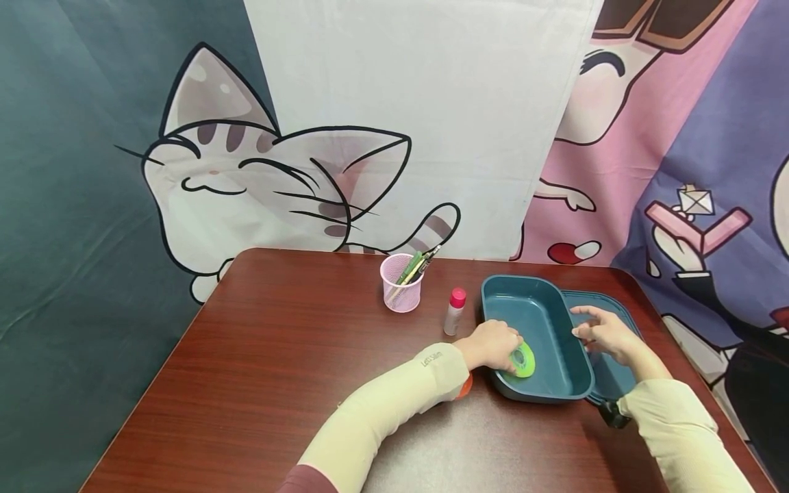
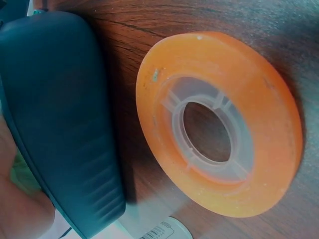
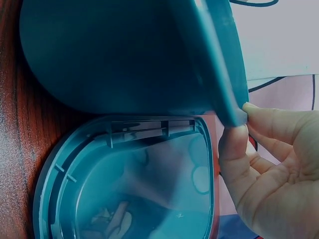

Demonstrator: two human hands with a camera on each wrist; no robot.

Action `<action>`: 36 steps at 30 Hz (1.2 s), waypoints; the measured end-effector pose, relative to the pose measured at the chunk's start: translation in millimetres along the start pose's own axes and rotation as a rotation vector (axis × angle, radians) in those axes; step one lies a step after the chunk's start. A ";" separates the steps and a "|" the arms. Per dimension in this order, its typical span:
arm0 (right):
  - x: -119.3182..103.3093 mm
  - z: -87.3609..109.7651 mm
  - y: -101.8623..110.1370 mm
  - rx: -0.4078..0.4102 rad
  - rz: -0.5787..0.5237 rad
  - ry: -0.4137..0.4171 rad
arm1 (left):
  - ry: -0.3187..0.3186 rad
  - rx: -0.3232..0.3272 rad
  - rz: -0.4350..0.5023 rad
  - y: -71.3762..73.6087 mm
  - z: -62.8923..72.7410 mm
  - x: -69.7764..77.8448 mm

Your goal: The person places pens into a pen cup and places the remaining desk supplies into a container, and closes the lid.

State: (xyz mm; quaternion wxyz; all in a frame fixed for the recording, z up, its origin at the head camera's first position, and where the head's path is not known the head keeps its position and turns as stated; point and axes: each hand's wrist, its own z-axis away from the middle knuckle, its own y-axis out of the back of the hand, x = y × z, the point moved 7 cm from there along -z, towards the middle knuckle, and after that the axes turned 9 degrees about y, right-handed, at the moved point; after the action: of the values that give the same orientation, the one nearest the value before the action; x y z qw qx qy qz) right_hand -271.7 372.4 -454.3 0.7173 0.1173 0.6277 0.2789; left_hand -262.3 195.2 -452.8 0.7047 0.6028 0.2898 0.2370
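1. the left hand (image 1: pixel 493 344) grips a green tape roll (image 1: pixel 526 361) in its fingers, inside the teal box (image 1: pixel 548 325).
2. the right hand (image 1: pixel 607 335) pinches the box's rim (image 3: pixel 221 74) with its fingers.
3. the left sleeve (image 1: pixel 385 407) reads "let's slim".
4. beside the box, on the counter (image 1: pixel 277 342): an orange tape roll (image 2: pixel 274 129) and a glue stick (image 1: pixel 454 315), its barcoded label (image 2: pixel 158 231) too small to read.
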 end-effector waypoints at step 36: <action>-0.5 0.2 0.4 -0.003 0.002 -0.011 | -0.055 0.243 0.309 -9.0 63.7 -62.1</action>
State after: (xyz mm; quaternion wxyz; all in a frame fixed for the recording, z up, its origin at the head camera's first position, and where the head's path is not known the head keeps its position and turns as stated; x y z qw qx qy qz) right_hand -271.7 372.5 -453.6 0.7205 0.1184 0.6234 0.2798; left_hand -262.9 106.0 -447.3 0.5896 0.7270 0.2011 0.2890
